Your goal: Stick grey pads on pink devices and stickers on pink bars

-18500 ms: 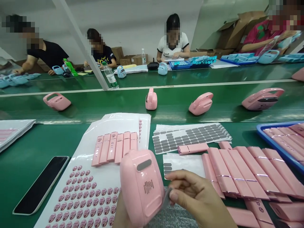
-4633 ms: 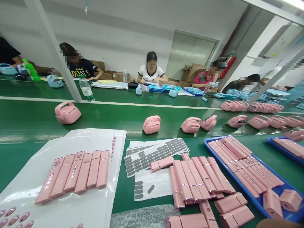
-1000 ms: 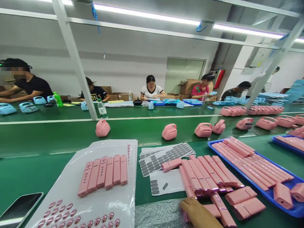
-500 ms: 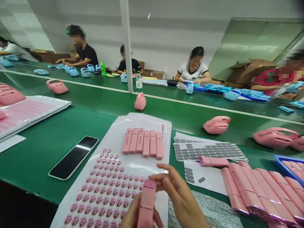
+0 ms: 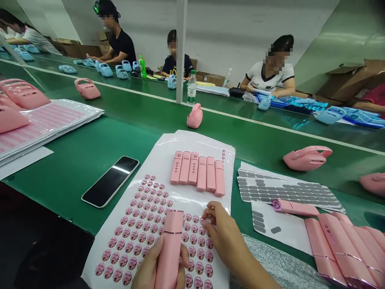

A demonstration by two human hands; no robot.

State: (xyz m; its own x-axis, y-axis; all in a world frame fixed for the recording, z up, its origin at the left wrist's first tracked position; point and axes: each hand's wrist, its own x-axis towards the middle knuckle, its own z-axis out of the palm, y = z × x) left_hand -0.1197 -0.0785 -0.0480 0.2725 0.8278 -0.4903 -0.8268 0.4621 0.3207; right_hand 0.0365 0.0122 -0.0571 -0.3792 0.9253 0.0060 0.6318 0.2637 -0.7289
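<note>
My left hand [image 5: 153,269] is closed around a long pink plastic bar [image 5: 170,249], held upright over a white sheet of round pink stickers [image 5: 141,233]. My right hand [image 5: 224,237] rests beside it with fingertips pinched on the sticker sheet, near one small round sticker. A row of several pink bars [image 5: 198,173] lies at the top of the same sheet.
A black phone [image 5: 110,181] lies left of the sheet. Grey pad sheets [image 5: 285,192] and a pile of pink bars [image 5: 345,245] are at the right. Pink handled devices [image 5: 195,117] ride the green belt [image 5: 144,116]. Across it, several people sit at work.
The view swung left and down. The pink bar in my left hand stands more upright, and my right hand dropped from the bar's top to the sticker sheet.
</note>
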